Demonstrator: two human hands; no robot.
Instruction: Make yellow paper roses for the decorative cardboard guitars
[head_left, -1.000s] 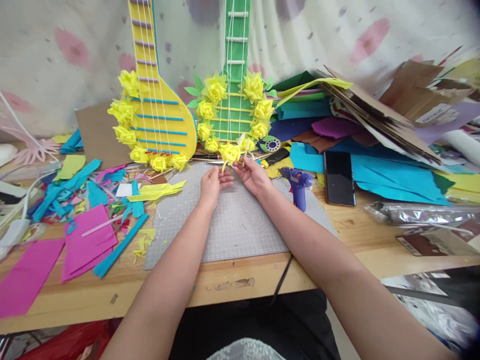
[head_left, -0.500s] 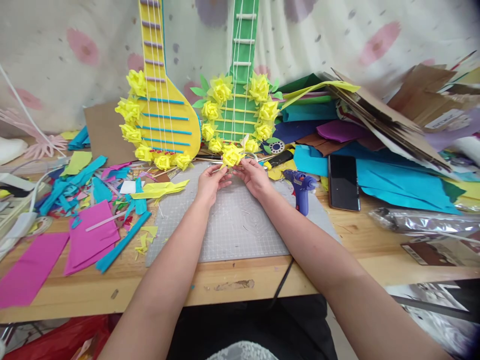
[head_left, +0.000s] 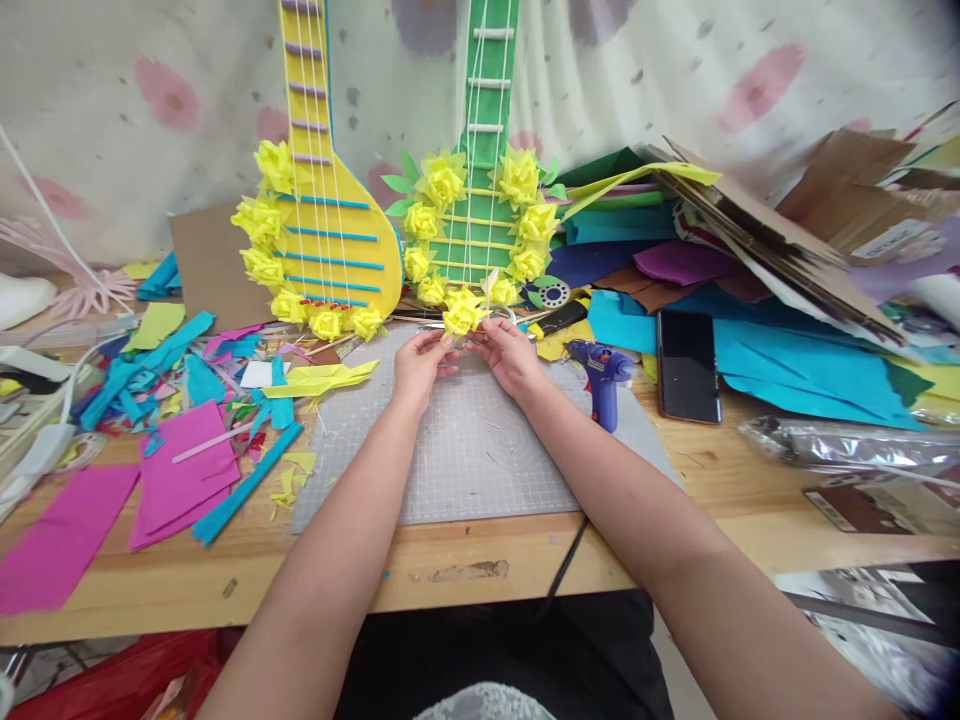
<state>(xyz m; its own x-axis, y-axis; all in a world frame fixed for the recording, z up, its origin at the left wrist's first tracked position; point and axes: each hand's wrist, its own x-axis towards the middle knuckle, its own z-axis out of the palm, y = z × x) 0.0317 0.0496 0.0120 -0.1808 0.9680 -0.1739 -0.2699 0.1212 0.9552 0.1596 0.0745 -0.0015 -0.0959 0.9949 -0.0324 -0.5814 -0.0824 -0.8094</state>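
A yellow paper flower (head_left: 463, 314) is pinched at its lower edge between my two hands, in front of the foot of the green paper guitar (head_left: 459, 262). My left hand (head_left: 421, 368) has thumb and forefinger closed at its left side, the other fingers loosely curled. On the right, the fingers of my right hand (head_left: 511, 352) close on its edge; their tips are partly hidden. Whether the flower touches the guitar I cannot tell. More yellow flowers (head_left: 538, 222) ring the green body. A yellow paper guitar (head_left: 345, 250) with matching flowers stands to the left.
Below my hands lies a grey cutting mat (head_left: 465, 470). A blue glue gun (head_left: 602, 380) and a phone (head_left: 688, 365) are at right, before stacked coloured paper and cardboard (head_left: 780, 225). Paper scraps (head_left: 161, 380) and magenta sheets (head_left: 184, 465) cover the left.
Almost nothing differs. My hands keep their place at the yellow paper flower, with only tiny finger shifts.
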